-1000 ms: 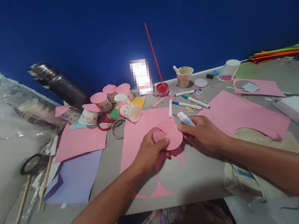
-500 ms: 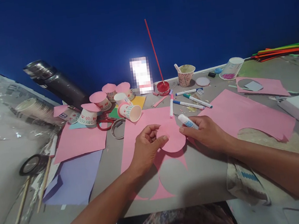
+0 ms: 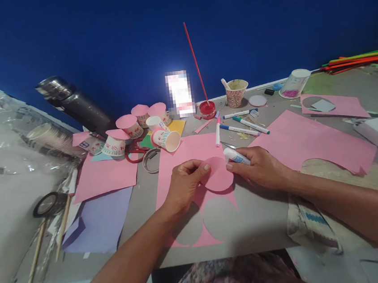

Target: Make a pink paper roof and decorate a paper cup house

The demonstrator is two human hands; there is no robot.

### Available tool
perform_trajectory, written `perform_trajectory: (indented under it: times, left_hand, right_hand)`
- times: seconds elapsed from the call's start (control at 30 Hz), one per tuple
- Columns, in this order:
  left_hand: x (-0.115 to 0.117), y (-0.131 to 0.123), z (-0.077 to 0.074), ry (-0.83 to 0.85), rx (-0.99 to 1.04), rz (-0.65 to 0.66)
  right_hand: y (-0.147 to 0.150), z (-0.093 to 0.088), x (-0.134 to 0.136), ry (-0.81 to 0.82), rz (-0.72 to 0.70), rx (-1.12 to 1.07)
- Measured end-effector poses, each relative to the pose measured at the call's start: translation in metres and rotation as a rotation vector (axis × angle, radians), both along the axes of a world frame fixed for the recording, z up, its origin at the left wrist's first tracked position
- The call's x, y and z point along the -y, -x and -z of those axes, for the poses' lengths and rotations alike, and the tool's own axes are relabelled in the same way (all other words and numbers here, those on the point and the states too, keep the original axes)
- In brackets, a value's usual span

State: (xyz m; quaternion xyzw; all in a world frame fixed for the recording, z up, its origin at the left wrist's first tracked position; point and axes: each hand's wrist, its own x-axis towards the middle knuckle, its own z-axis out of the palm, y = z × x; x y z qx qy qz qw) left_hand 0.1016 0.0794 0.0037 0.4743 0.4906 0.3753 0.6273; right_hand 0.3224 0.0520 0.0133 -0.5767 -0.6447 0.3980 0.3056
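Note:
My left hand (image 3: 189, 179) pinches the left edge of a pink paper disc (image 3: 220, 176) between thumb and fingers. My right hand (image 3: 261, 167) is closed around a white glue stick (image 3: 237, 156), its thumb tip at the disc's right edge. Below both hands lies a pink paper sheet (image 3: 189, 148) with round holes cut out of it. Beyond the hands, several decorated paper cups with pink paper tops stand together, such as one cup (image 3: 114, 147). Another cup (image 3: 167, 140) lies on its side in front of them.
Felt-tip pens (image 3: 240, 130) lie beyond my right hand. Red scissors (image 3: 136, 153) and a tape roll (image 3: 151, 161) are left of centre. A black flask (image 3: 80, 105) leans at the back left. A red jar (image 3: 208, 110) holds a thin red stick. More pink paper (image 3: 320, 139) lies right.
The view has shifted slightly. My hands stay at the disc, which is tilted a little differently, and the glue stick has tipped slightly lower.

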Motion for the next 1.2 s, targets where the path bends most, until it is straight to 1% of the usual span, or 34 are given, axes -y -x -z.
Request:
perform_trajectory:
  times: [0.13,0.4,0.6,0.73,0.93,1.07,1.2]
  left_hand:
    - [0.0001,0.0003,-0.0017,-0.055,-0.066,0.017]
    - [0.0031,-0.0021,-0.0037,-0.042,-0.077,0.044]
    - [0.0038,-0.0032,-0.0031,-0.063,-0.093,0.068]
    - [0.0050,-0.0028,-0.0041,-0.062,-0.074,0.080]
    - [0.0078,-0.0030,-0.0072,-0.031,-0.088,0.168]
    - [0.0056,-0.0028,-0.0027,-0.025,-0.160,0.131]
    - [0.0056,-0.0043,-0.0002,-0.054,-0.149,0.084]
  right_hand:
    - [-0.0011,0.0026,-0.0005,0.024,-0.030,-0.014]
    - [-0.0002,0.0092,-0.0025,0.065,-0.025,-0.069]
    - [0.0066,0.0045,0.0008,0.115,-0.006,-0.098]
    - [0.0069,0.0036,0.0008,0.120,-0.004,-0.096]
    - [0.0042,0.0086,0.0003,0.070,0.045,-0.093]
    - [0.0043,0.0087,0.0011,0.078,0.084,-0.077]
    - [0.0046,0.0095,0.0009,0.123,0.120,-0.115]
